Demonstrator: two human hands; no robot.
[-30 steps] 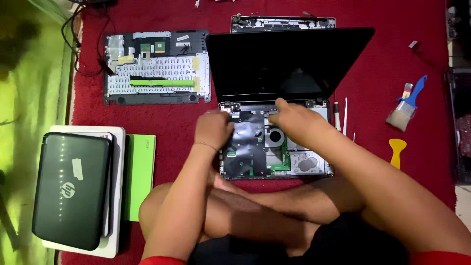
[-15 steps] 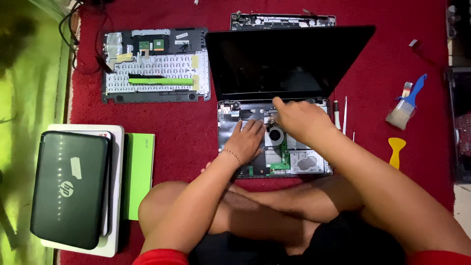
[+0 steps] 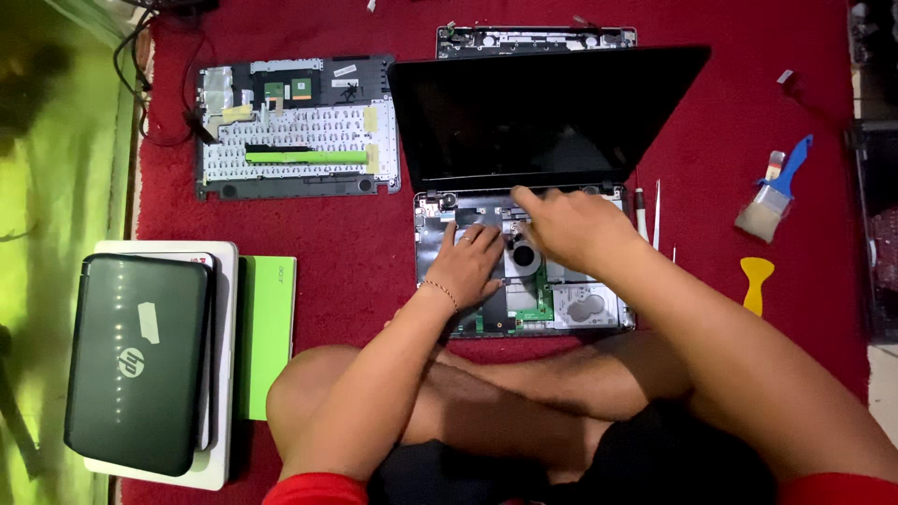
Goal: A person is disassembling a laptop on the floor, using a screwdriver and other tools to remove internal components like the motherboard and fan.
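Observation:
An opened laptop sits on the red cloth in front of me, its dark screen tilted back and its base stripped, showing the boards and a round fan. My left hand lies flat on the left part of the bare base, fingers spread. My right hand hovers over the back middle of the base, index finger pointing left toward the hinge area. Neither hand visibly holds anything. The removed keyboard panel lies upside down to the left of the screen.
A stack of closed laptops with a green cover beside it lies at the left. A blue-handled brush and a yellow pry tool lie at the right. Thin tools rest beside the base. My crossed legs are below.
My left hand slid from the base's left edge rightward onto the boards and flattened. My right hand stayed over the back middle of the base.

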